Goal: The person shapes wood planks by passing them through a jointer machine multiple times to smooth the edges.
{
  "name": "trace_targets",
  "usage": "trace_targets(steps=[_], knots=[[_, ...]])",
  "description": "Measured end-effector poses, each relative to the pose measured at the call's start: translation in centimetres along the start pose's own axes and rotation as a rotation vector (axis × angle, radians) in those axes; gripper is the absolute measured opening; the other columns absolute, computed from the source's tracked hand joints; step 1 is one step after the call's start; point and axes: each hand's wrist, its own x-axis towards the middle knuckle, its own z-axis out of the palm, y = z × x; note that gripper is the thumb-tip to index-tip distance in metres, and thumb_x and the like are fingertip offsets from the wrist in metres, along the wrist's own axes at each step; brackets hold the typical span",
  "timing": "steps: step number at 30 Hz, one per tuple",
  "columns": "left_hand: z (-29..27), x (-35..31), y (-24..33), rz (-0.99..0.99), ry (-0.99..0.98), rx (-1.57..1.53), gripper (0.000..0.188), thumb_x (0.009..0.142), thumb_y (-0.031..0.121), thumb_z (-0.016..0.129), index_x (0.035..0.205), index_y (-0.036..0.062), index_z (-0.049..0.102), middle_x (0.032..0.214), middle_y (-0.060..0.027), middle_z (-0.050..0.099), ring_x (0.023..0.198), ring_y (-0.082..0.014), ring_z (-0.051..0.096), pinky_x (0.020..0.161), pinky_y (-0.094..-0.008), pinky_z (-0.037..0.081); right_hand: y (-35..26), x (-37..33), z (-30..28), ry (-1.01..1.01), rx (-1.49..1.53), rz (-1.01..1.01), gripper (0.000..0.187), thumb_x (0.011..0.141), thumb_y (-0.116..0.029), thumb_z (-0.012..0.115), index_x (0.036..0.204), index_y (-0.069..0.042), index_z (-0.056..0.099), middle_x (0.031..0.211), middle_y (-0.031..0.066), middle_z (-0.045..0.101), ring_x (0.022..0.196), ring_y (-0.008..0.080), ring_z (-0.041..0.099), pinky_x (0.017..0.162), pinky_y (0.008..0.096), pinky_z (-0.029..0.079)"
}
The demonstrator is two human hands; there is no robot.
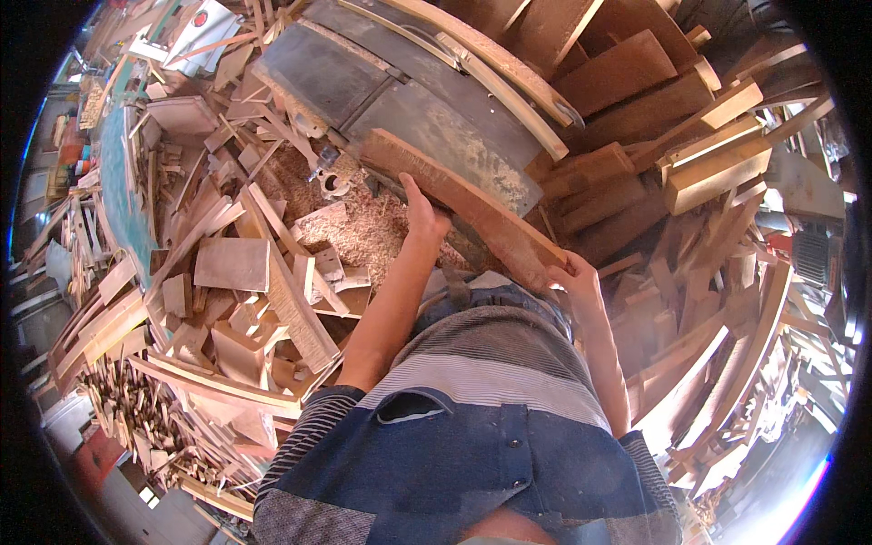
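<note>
A reddish-brown wooden board [472, 197] lies slantwise in front of my body, its far left end over the edge of a grey metal machine table [391, 109]. My left hand [425, 213] is closed on the board's near side toward its left half, the thumb up against the wood and the other fingers mostly hidden below. At the board's near right end, my right hand [574, 274] grips it, with the thumb and fingers bent round the corner.
Sawdust and shavings [363, 232] lie left of the machine table beside a metal fitting [334, 184]. Offcuts [232, 263] are heaped at the left. Brown boards [618, 73] and thick pale blocks [718, 177] are stacked at the right. A curved-looking wooden strip [500, 73] runs along the table's far side.
</note>
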Motion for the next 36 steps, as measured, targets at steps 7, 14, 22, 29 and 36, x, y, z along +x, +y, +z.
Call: trace_targets(steps=[7, 14, 22, 29, 36], knots=[[0.1, 0.7, 0.5, -0.127, -0.256, -0.372, 0.087, 0.099, 0.081, 0.031, 0.131, 0.0035, 0.056, 0.123, -0.0187, 0.062, 0.114, -0.0372, 0.061, 0.099, -0.0534, 0.052, -5.6, -3.7, 3.2, 0.284, -0.476, -0.402, 0.058, 0.073, -0.005, 0.087, 0.128, 0.0, 0.069, 0.118, 0.0143, 0.074, 0.106, 0.0232, 0.071, 0.093, 0.0357, 0.056], [1.1, -0.1, 0.5, -0.137, -0.165, -0.33, 0.079, 0.1, 0.072, 0.037, 0.108, -0.004, 0.059, 0.097, -0.018, 0.065, 0.089, -0.0363, 0.065, 0.085, -0.0497, 0.057, -6.7, -4.1, 3.8, 0.297, -0.776, -0.825, 0.055, 0.067, 0.005, 0.08, 0.121, -0.002, 0.072, 0.119, 0.0168, 0.073, 0.112, 0.0359, 0.068, 0.097, 0.0444, 0.056], [-0.3, 0.6, -0.3, -0.124, -0.104, -0.302, 0.067, 0.1, 0.064, 0.041, 0.098, -0.0003, 0.057, 0.09, -0.017, 0.062, 0.084, -0.0353, 0.064, 0.081, -0.0495, 0.057, -5.1, -3.5, 4.1, 0.294, -0.787, -0.771, 0.056, 0.068, 0.002, 0.082, 0.123, -0.002, 0.071, 0.12, 0.018, 0.073, 0.112, 0.0362, 0.069, 0.097, 0.0439, 0.056], [-0.6, 1.1, -0.3, -0.12, -0.092, -0.307, 0.066, 0.101, 0.065, 0.04, 0.095, 0.0007, 0.056, 0.086, -0.0141, 0.059, 0.084, -0.0338, 0.064, 0.079, -0.0495, 0.055, -4.9, -3.1, 4.3, 0.276, -0.749, -0.719, 0.058, 0.067, 0.0, 0.086, 0.123, 0.0, 0.07, 0.119, 0.0197, 0.072, 0.111, 0.0374, 0.069, 0.096, 0.0443, 0.056], [-0.2, 0.5, -0.2, -0.151, -0.047, -0.278, 0.058, 0.103, 0.063, 0.04, 0.1, 0.0063, 0.052, 0.086, -0.0142, 0.06, 0.083, -0.0346, 0.064, 0.079, -0.0502, 0.055, -5.4, -2.7, 4.7, 0.259, -0.775, -0.815, 0.056, 0.065, 0.004, 0.082, 0.12, 0.001, 0.071, 0.114, 0.0188, 0.073, 0.108, 0.0371, 0.069, 0.095, 0.0442, 0.056]])
